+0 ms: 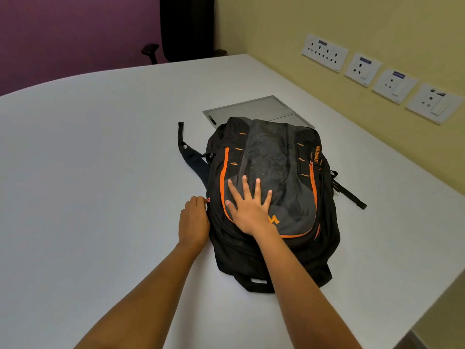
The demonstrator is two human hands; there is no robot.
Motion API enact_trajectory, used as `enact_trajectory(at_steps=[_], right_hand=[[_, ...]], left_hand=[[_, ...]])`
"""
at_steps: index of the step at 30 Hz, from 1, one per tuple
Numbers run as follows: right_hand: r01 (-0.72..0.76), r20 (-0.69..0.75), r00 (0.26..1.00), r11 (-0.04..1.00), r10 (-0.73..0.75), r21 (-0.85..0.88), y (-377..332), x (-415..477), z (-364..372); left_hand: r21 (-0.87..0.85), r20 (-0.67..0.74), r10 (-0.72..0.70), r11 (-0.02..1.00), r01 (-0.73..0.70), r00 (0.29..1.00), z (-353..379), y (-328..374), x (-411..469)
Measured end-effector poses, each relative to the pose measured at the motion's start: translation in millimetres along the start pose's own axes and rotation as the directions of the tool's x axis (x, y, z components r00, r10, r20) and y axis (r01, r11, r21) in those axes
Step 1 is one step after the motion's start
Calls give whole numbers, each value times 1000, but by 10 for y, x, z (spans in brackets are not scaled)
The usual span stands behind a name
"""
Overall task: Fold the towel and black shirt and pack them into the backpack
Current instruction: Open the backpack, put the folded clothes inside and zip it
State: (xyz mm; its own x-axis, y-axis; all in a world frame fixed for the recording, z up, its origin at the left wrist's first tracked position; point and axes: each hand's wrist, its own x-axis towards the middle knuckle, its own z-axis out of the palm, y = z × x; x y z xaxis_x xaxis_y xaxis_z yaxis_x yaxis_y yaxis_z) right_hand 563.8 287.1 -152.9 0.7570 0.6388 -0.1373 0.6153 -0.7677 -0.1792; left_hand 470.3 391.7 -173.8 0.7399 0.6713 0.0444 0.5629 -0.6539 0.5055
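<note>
A black and grey backpack [274, 157] with orange zips lies flat on the white table [88, 159], its front panel facing up and its top handle toward me. My right hand [249, 207] rests flat on the front panel with fingers spread. At the backpack's left side, my left hand [193, 220] pinches a small orange zip pull [208, 200]. Neither the towel nor the black shirt is visible.
A grey metal flap plate [254, 108] is set into the table behind the backpack. Loose straps [187, 152] trail to the left and right of it. Wall sockets [362, 69] line the yellow wall on the right. A dark office chair [186, 28] stands beyond the far edge.
</note>
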Motion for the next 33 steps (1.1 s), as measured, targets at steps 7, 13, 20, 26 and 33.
enact_trajectory(at_steps=[7,13,20,26,33], right_hand=[[-35,120,992,996,44,-79,-47,100,179],[14,182,983,994,-33,105,38,55,-76],[260,-313,938,903,-151,342,-384,-606,139],[87,-300,954,954,4,288,-508,-622,237],[-193,-108,831,465,545,864,-725,-719,169]], left_hand=[[-61,-10,-6,998,5,1000,32,38,-324],[-241,17,-77,967,79,997,-22,109,-553],[-313,75,-164,933,179,984,-292,106,-400],[-292,208,-190,924,246,959,-380,99,-290],[-269,277,-272,899,346,922,-353,208,-115]])
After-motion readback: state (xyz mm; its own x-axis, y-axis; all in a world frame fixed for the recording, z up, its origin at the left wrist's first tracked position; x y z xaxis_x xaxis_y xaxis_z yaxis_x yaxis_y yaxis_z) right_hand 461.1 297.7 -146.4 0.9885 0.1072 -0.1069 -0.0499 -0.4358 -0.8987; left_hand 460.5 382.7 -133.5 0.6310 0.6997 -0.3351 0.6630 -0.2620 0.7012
